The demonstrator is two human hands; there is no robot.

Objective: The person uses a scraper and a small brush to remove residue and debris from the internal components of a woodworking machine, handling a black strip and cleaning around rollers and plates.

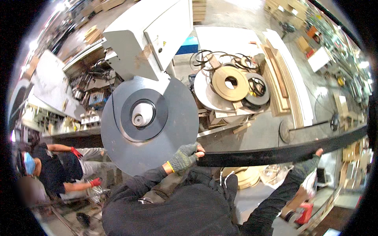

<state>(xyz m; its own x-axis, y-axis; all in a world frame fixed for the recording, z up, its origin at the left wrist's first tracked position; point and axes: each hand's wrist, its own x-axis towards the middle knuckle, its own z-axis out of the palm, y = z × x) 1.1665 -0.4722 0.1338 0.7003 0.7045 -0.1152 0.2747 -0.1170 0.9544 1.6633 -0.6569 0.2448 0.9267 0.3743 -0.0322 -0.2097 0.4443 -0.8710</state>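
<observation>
A long, narrow black board (252, 155) stretches across in front of my body toward the far right. My left hand (186, 157), in a grey fingerless glove with a yellow cuff edge, is closed on its left end. Farther along, my right hand (312, 161) grips the lower edge, its thumb on the near face and most fingers hidden behind the board. Left of my left hand is a large grey disc (177, 118) on a white machine (134, 39). On that disc lies a coil of dark edge banding (157, 104).
Beyond the board, a stack holds a tan banding roll (220, 84), a dark roll (265, 98) and loose black strips. Long panels (275, 78) are piled beside it. A thin stand with a round base (284, 131) is nearby. At left, a person (59, 169) wears red gloves.
</observation>
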